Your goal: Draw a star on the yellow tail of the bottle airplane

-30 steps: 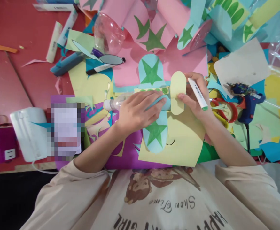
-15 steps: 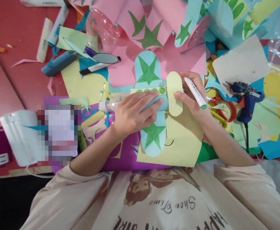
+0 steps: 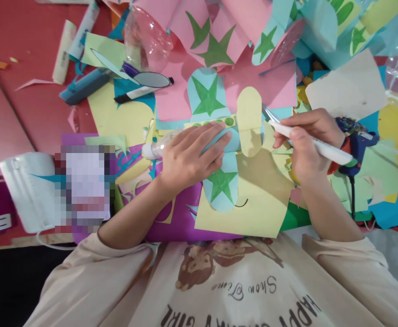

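"What is the left hand (image 3: 195, 156) doing?"

"It lies over the pale blue roll (image 3: 233, 138) around the clear bottle (image 3: 156, 150), fingers stretched out and only slightly parted. The thumb is hidden, so I can't tell whether it grips."

"And the right hand (image 3: 313, 141)?"

"That one pinches a white marker (image 3: 328, 150) between thumb and fingers – green at the end by the palm, the other end pointing left, near the pale yellow rounded strip (image 3: 249, 109)."

"Where does that strip sit?"

"Upright in my view, across the roll's right end, between the two hands. A narrow band with green ovals (image 3: 231, 121) runs along the roll's far side, partly under the left fingertips."

"I see green stars too."

"One on the blue rounded piece (image 3: 208, 95) beyond the left hand, another on the blue rounded piece nearer the person (image 3: 221, 186). The near one rests over a big yellow sheet (image 3: 246, 218) (it has a little black curve drawn on it)."

"Quite a crowded worktop (image 3: 15, 118)!"

"Yes – a dark blue glue gun (image 3: 354, 150) lies just right of the right hand, and a black-capped marker (image 3: 141, 94) beyond the bottle, by the pink sheet (image 3: 175, 91)."
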A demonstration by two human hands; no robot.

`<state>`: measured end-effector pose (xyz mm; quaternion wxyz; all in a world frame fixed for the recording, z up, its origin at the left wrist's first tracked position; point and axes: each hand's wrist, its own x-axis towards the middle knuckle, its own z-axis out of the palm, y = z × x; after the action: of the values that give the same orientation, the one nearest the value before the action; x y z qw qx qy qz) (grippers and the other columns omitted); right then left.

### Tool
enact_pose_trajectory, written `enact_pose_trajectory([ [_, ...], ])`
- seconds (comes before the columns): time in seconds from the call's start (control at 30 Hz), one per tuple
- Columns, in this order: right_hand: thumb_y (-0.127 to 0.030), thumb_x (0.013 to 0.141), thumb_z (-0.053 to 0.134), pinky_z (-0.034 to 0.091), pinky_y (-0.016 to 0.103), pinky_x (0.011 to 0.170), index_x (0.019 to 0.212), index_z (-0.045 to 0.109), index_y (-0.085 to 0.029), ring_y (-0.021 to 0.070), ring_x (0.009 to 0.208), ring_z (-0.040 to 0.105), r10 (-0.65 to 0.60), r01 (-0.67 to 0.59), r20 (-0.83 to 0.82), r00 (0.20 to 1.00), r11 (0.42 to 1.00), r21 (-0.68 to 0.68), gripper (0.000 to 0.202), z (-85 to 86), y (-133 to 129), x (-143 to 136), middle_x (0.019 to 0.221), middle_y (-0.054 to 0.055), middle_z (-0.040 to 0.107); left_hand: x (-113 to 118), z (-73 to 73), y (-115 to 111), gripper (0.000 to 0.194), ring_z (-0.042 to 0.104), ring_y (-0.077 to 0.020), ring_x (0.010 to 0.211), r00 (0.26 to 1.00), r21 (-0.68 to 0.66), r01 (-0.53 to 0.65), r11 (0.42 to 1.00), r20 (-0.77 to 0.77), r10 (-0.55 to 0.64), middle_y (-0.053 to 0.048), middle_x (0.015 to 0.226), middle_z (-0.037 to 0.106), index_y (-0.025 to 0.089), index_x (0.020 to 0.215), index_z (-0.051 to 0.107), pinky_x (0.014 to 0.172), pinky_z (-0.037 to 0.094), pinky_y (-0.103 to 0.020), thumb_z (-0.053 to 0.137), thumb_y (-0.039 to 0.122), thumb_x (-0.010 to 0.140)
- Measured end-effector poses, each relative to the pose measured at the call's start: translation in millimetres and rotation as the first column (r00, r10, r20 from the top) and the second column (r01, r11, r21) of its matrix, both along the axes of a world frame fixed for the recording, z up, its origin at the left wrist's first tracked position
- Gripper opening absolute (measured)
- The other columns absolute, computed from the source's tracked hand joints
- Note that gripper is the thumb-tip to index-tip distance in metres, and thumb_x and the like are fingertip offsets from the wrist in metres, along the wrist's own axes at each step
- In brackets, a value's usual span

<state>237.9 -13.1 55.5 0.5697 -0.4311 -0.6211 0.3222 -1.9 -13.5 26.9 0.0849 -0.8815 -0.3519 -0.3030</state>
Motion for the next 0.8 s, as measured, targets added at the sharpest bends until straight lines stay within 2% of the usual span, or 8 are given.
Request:
enact_pose_trajectory([
  [0.17,-0.025,0.082,0.068,0.051,0.024,0.05,0.09,0.067,-0.025,0.0105,0.059,0.063,0.031,-0.028,0.199,0.98,0.999,-0.021,0.009,7.5,-10,-6,0.075,-0.002,0.07,0,1.6,1,0.035,0.067,-0.0199,0.112,1.0,0.019,0.009,1.0,0.002,-0.009,-0.004,0.12,0.07,0.023,0.123,0.059,0.09,0.058,-0.035,0.048,0.018,0.091],
  [0.37,-0.019,0.082,0.065,0.049,0.026,0.051,0.088,0.066,-0.023,0.0109,0.06,0.06,0.093,-0.112,0.388,0.917,0.993,0.028,0.007,3.8,-16,-12,0.074,-0.002,0.069,-1,0.4,0,0.035,0.065,-0.0225,0.116,1.0,-0.105,0.012,0.994,0.001,-0.012,-0.006,0.124,0.068,0.024,0.125,0.058,0.093,0.056,-0.039,0.046,0.02,0.093],
  [0.6,-0.019,0.082,0.065,0.044,0.026,0.048,0.087,0.064,-0.023,0.0095,0.055,0.055,0.08,-0.11,0.43,0.899,0.993,0.046,0.005,1.6,-17,-12,0.071,-0.003,0.067,-3,1.1,0,0.039,0.064,-0.0224,0.118,0.999,-0.104,0.048,0.993,0.031,-0.045,-0.005,0.128,0.066,0.025,0.13,0.054,0.093,0.055,-0.038,0.046,0.019,0.092],
  [0.8,-0.018,0.083,0.064,0.047,0.026,0.049,0.086,0.061,-0.024,0.0099,0.053,0.054,0.072,-0.121,0.437,0.896,0.989,0.084,0.007,1.2,-15,-14,0.069,-0.002,0.065,-4,1.4,-1,0.04,0.062,-0.0232,0.12,0.999,-0.128,0.039,0.991,-0.005,-0.04,-0.006,0.129,0.065,0.024,0.13,0.055,0.095,0.055,-0.039,0.045,0.019,0.092],
])
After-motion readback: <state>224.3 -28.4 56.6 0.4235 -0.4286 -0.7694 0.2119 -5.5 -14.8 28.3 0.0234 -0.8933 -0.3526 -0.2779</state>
